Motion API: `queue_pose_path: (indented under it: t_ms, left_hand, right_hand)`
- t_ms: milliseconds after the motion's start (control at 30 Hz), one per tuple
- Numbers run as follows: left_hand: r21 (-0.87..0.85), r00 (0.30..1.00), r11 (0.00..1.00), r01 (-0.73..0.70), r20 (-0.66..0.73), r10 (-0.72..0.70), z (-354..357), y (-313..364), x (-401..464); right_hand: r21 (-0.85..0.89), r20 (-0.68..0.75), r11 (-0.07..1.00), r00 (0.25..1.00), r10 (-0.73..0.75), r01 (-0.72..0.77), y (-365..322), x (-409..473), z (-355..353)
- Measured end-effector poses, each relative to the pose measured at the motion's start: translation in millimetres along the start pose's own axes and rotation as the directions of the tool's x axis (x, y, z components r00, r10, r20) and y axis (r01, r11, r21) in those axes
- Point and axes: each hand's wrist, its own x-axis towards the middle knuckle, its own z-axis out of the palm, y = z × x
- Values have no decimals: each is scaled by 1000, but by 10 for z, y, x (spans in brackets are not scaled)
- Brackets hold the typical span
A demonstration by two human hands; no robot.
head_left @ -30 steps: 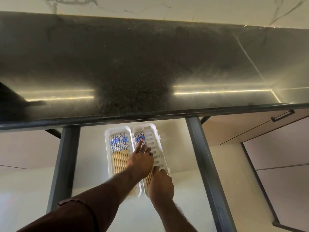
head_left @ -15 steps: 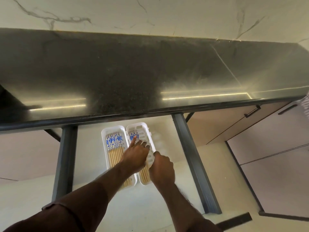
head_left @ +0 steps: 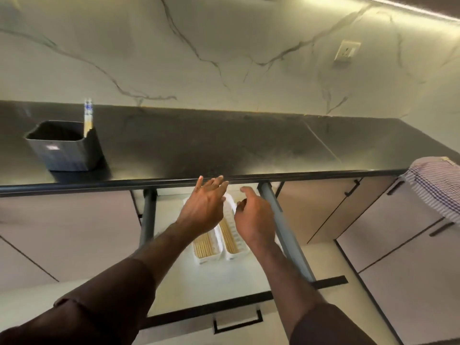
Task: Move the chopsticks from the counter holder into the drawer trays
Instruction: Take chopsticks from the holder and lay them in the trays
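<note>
Hands hover above an open drawer [head_left: 179,290] below a dark counter [head_left: 224,145]. The left hand [head_left: 202,207] is spread flat, fingers released and empty; the right hand [head_left: 254,217] is loosely curled, and its grip also appears empty. Beneath them two white trays [head_left: 211,252] sit side by side in the drawer, chopsticks lying lengthwise, pointing away from the person. On the counter, up and well to the left of both hands, stands a dark holder [head_left: 64,150] with remaining chopsticks [head_left: 87,118] standing upright in its far right corner. The left hand is nearer the holder, so it seems best placed to reach up and left across the counter edge.
</note>
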Motion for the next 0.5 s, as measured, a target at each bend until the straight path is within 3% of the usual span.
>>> queue_pose_path:
  t_ms: [300, 500]
  left_hand:
    - [-56, 977, 998, 14, -210, -25, -1324, -437, -506]
    - [-85, 949, 994, 69, -302, -92, -2030, -1206, -815]
  right_hand:
    - [140, -155, 968, 970, -186, 207, -1189, -341, -374]
    - [190, -197, 923, 934, -298, 334, -2194, -347, -84]
